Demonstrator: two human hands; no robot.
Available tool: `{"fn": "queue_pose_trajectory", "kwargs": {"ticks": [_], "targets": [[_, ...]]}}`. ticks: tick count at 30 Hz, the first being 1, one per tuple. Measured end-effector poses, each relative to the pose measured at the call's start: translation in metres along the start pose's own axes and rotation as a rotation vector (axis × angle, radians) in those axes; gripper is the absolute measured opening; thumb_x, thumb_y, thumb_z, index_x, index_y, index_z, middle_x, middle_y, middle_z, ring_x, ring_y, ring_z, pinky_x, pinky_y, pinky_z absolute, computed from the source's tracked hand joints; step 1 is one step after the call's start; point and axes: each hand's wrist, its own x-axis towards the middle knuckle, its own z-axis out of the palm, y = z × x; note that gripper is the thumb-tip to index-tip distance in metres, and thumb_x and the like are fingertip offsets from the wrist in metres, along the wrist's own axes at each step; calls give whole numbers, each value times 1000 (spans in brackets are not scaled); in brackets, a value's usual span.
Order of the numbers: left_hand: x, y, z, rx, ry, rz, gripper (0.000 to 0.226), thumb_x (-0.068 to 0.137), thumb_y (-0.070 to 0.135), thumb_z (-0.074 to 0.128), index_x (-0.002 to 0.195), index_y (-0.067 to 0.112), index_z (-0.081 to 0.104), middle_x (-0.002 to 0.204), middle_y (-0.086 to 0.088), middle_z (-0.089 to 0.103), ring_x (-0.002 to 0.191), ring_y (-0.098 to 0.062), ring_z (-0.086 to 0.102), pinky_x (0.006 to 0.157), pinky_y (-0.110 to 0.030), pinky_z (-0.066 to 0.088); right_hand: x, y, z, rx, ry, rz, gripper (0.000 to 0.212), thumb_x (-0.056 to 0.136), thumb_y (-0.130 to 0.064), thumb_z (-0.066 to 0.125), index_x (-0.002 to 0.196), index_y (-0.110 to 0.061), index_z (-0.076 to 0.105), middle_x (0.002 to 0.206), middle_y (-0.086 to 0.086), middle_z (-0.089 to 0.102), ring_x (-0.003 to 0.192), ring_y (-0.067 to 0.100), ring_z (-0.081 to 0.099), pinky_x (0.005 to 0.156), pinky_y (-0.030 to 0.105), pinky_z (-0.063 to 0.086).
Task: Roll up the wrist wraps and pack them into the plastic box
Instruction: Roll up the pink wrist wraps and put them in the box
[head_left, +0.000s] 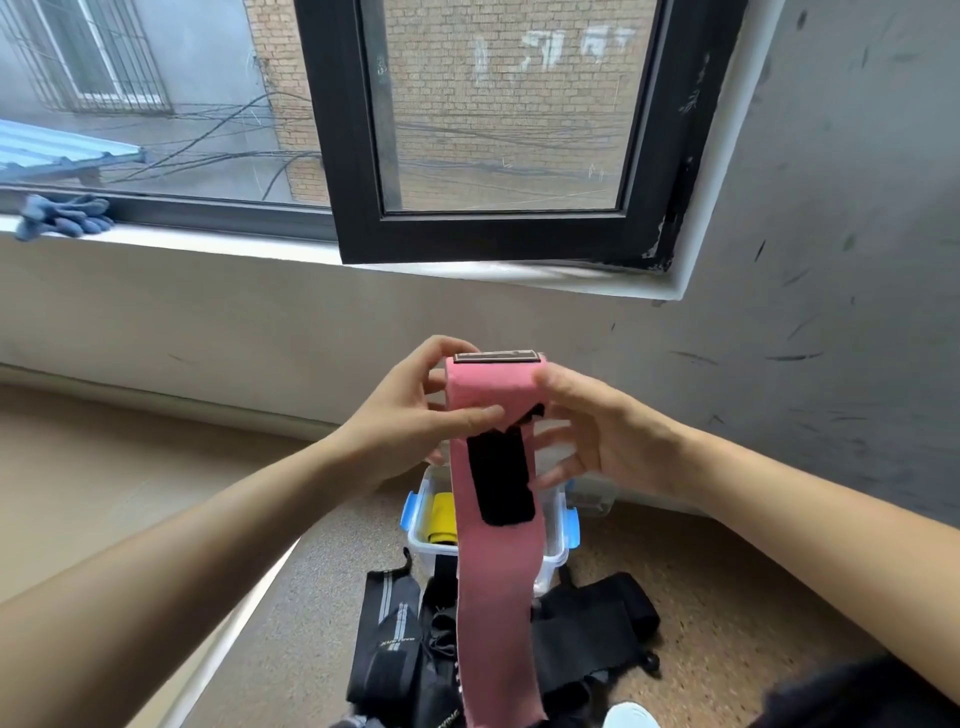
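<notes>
Bare indoor room, probably an unfinished flat or back room. Rough grey plaster wall (831, 208), scuffed. Black-framed window (498, 228) swung inward over a plain white sill (208, 243), work gloves (62, 215) on it. Speckled brown floor (701, 587). Outside: brick wall (322, 78), barred window (98, 57), loose cables (234, 150). Dense urban block.

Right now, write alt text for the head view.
The left hand and right hand grip the top of a pink wrist wrap, its tail hanging before a clear plastic box holding a yellow roll. On the floor lie black wraps.
</notes>
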Motion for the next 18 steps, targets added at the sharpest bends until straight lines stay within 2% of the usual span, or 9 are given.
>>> {"fn": "queue_pose_trajectory", "kwargs": {"ticks": [2,4,7,9,11,13,15,18], "targets": [[-1,-1,4,3,-2,49,56,76,16,88,123,23,57,112,-11,69,80,-16,71,46,-20,48,2,0,1,7,45,11,56,91,-58,54,136,-27,58,132,17,64,116,37,67,80,48,62],[-2,-3,7,13,-10,102,54,79,8,84,123,21,56,108,-6,70,79,-12,70,50,-19,50,5,1,1,16,90,-3,52,90,-53,62,133,-24,60,129,19,64,111,37,69,82,49,62],[-2,-4,8,11,-13,127,57,79,6,84,126,21,55,111,-1,71,93,-16,71,57,-22,54,7,0,0,52,130,-48,47,88,-41,70,129,-21,64,115,15,69,101,31,71,74,40,64],[-1,-5,7,2,-16,96,60,80,6,85,129,24,55,116,-2,72,101,-21,73,62,-27,58,6,0,-1,77,145,-82,49,85,-38,77,128,-18,64,114,14,70,100,29,70,70,37,63],[-1,-7,6,0,-37,36,61,82,11,85,132,29,56,120,-5,71,107,-27,73,68,-43,64,6,-1,-1,78,177,-125,51,81,-34,81,126,-17,65,117,14,71,102,27,71,70,36,62],[-1,-9,6,-7,-71,-37,61,81,23,84,134,33,57,122,-5,71,108,-25,73,79,-54,63,4,-2,1,54,208,-177,52,78,-30,78,126,-16,63,119,16,71,104,26,72,73,37,62],[-3,-9,5,-42,-128,-101,58,81,35,78,135,36,57,122,-2,72,109,-22,73,84,-53,62,3,-4,1,25,223,-230,54,79,-27,76,128,-13,61,121,19,70,107,28,72,79,41,62],[-4,-4,7,-143,-180,-156,54,86,47,68,137,38,55,128,1,71,111,-26,73,80,-42,63,3,-6,0,-26,224,-285,56,79,-23,76,131,-12,58,122,21,68,111,32,71,89,47,61]]}}
